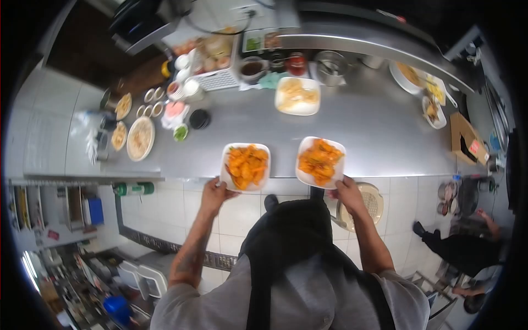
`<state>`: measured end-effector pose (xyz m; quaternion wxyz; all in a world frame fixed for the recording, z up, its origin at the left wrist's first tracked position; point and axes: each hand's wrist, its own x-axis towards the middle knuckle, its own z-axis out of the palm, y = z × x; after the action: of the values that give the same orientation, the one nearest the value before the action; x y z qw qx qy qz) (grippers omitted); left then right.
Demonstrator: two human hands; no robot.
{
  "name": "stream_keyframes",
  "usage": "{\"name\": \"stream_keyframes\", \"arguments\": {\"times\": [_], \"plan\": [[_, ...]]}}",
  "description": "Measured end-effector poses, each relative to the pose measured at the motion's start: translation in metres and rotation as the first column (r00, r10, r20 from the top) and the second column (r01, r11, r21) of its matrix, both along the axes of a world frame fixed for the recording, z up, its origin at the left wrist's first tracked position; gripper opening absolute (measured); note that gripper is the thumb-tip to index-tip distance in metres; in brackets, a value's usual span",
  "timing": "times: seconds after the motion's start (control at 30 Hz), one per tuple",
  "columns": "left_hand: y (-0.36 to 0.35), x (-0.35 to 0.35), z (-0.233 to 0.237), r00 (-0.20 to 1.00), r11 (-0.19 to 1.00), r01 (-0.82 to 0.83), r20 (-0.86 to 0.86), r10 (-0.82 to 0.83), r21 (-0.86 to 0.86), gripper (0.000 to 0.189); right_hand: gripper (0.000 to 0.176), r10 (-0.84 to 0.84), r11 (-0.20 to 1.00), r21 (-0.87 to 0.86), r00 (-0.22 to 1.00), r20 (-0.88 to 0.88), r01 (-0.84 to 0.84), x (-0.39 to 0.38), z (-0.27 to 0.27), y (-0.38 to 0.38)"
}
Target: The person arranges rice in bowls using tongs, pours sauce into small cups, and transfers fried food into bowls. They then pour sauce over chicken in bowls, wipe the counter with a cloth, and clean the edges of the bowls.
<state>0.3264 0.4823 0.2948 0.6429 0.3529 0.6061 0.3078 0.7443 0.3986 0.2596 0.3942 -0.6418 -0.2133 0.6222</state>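
Note:
My left hand (pixel 214 193) grips the lower left corner of a white square plate (pixel 266 151) heaped with orange, sauce-coated food pieces (pixel 247 166). A second white plate (pixel 341 151), carrying a similar orange heap (pixel 319 161), is held at its lower right corner by my right hand (pixel 347 193). Both plates are at the front edge of the steel counter (pixel 363 121), a gap between them. Farther back on the counter stands another white square dish (pixel 300 111) with pale, flat food pieces. My fingers are partly hidden beneath the plates.
Small cups, bowls and a large pale-filled plate (pixel 141 137) crowd the counter's left. Along the back are a metal pot (pixel 330 67) and a dark sauce container (pixel 252 68). At right stand a cardboard box (pixel 466 138) and food dishes. A beige stool (pixel 366 206) and another person (pixel 467 250) are nearby.

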Motion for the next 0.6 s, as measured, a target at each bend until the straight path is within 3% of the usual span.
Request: {"name": "stream_keyframes", "arguments": {"times": [0.07, 0.17, 0.27, 0.3, 0.37, 0.4, 0.43, 0.47, 0.53, 0.6], "plan": [[0.011, -0.043, -0.007, 0.999, 0.994, -0.041, -0.019, 0.043, 0.098, 0.038, 0.026, 0.121, 0.992, 0.031, 0.992, 0.022, -0.122, -0.046, -0.015, 0.034], [0.045, -0.083, -0.034, 0.993, 0.987, -0.117, -0.022, 0.120, 0.109, 0.036, 0.026, 0.202, 0.977, 0.068, 0.979, 0.029, -0.203, -0.106, -0.039, 0.085], [0.062, -0.099, -0.054, 0.986, 0.984, -0.152, 0.090, 0.143, 0.093, 0.034, 0.026, 0.173, 0.984, 0.059, 0.985, -0.026, -0.171, -0.141, -0.033, 0.106], [0.068, -0.101, -0.060, 0.955, 0.974, -0.221, 0.212, 0.206, 0.052, 0.035, 0.027, 0.113, 0.993, 0.041, 0.991, -0.070, -0.111, -0.145, -0.027, 0.111], [0.073, -0.096, -0.065, 0.906, 0.967, -0.254, 0.344, 0.246, -0.022, 0.036, 0.029, 0.140, 0.990, 0.006, 0.989, 0.057, -0.141, -0.138, 0.003, 0.108], [0.072, -0.098, -0.057, 0.918, 0.954, -0.298, 0.273, 0.288, -0.004, 0.039, 0.029, 0.171, 0.959, 0.127, 0.877, 0.450, -0.252, -0.129, 0.010, 0.111], [0.073, -0.104, -0.055, 0.920, 0.937, -0.349, 0.199, 0.338, 0.022, 0.041, 0.029, 0.127, 0.894, 0.184, 0.626, 0.769, -0.408, -0.123, 0.020, 0.119], [0.075, -0.111, -0.058, 0.923, 0.927, -0.373, 0.112, 0.368, 0.029, 0.040, 0.027, 0.013, 0.892, 0.243, 0.558, 0.830, -0.382, -0.118, 0.030, 0.134], [0.073, -0.123, -0.058, 0.914, 0.914, -0.404, 0.048, 0.402, 0.031, 0.036, 0.025, -0.003, 0.857, 0.259, 0.498, 0.867, -0.446, -0.110, 0.050, 0.180], [0.075, -0.127, -0.058, 0.887, 0.884, -0.459, -0.017, 0.462, 0.089, 0.028, 0.024, -0.164, 0.730, 0.350, 0.346, 0.924, -0.587, -0.116, 0.066, 0.233]]}}
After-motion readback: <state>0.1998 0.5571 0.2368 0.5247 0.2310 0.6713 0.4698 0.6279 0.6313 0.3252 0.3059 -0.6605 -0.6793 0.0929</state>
